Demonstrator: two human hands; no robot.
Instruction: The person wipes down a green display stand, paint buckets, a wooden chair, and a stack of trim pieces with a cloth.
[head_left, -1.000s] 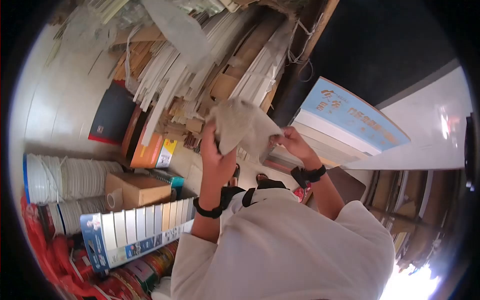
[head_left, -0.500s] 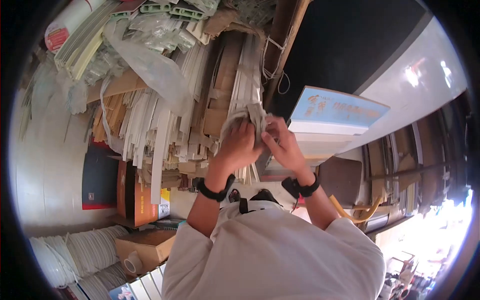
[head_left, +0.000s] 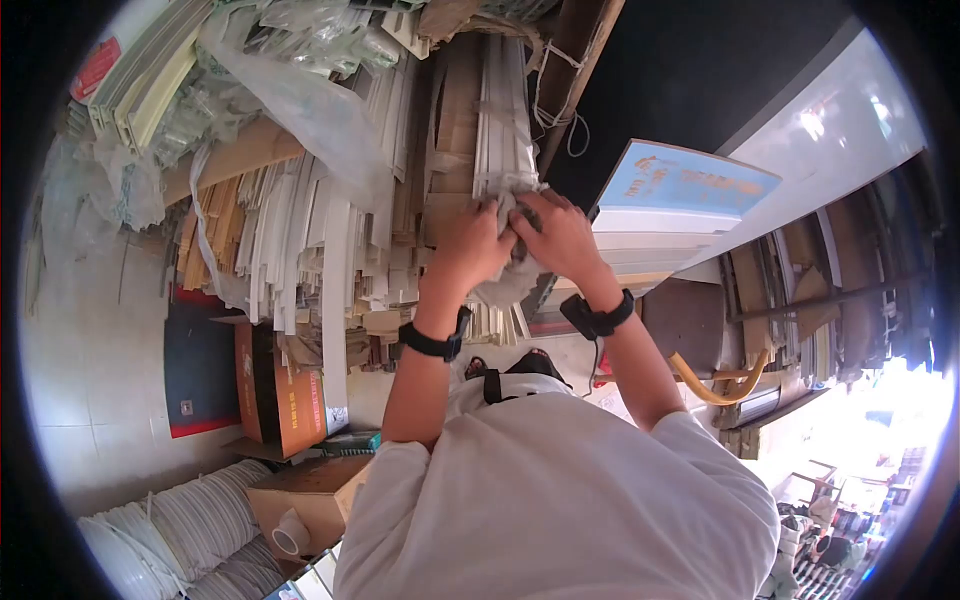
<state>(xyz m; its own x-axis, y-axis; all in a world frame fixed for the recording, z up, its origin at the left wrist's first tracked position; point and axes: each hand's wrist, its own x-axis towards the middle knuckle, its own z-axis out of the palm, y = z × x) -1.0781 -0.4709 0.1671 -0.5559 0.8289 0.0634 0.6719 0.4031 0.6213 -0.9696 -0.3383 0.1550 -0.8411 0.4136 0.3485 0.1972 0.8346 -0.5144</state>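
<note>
Crumpled greyish wrapping (head_left: 512, 285) surrounds the end of a bundle of long white strips (head_left: 503, 120) at the upper middle. My left hand (head_left: 472, 243) is closed on the wrapping's left side, fingers curled in. On the right side, my right hand (head_left: 555, 235) pinches the same wrapping, its thumb close to the left hand's fingers. Black bands circle both wrists. A brown cardboard-wrapped bundle (head_left: 455, 150) lies just left of the white strips.
Many strips (head_left: 290, 240) are stacked at left under clear plastic film (head_left: 300, 110). A blue sign board (head_left: 690, 180) stands right of my hands. Below are an orange box (head_left: 295, 400), an open carton (head_left: 300, 490), white rolls (head_left: 190, 520) and a brown chair (head_left: 683, 325).
Both hands have come closer together on the wrapping. The right hand has changed from loosely spread fingers to a pinch, and loose wrapping now hangs below the hands. The camera view has shifted slightly.
</note>
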